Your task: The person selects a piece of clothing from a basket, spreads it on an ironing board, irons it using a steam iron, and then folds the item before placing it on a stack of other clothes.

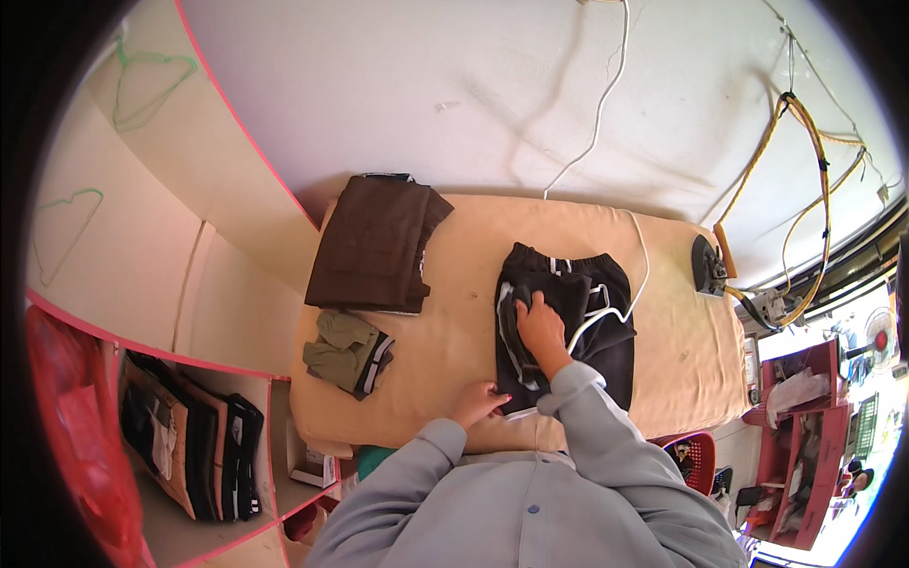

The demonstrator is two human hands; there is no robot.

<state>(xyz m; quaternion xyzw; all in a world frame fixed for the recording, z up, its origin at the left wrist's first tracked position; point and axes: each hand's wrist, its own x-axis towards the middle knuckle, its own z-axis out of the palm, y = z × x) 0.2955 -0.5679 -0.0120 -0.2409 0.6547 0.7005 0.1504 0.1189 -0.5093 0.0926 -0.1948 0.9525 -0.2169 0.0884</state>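
Black shorts (611,284) with an elastic waist and white trim lie on a padded board covered in tan cloth (454,355). On top of them is more dark folded fabric with a grey-white edge, and my right hand (543,330) rests on it, fingers bent; whether it pinches the cloth is unclear. My left hand (483,403) is at the lower left hem, fingertips together at the fabric's corner. A white cord or tube (643,248) runs over the shorts and under my right forearm. To the left lie folded dark brown garments (369,245) and a small olive-green garment (344,348).
An iron (706,264) with an orange handle stands at the board's right end, its yellow-wrapped hose (824,184) looping up the wall. Pink-edged shelves (206,362) with folded clothes are at left. A red basket (699,461) stands below the board's right front edge.
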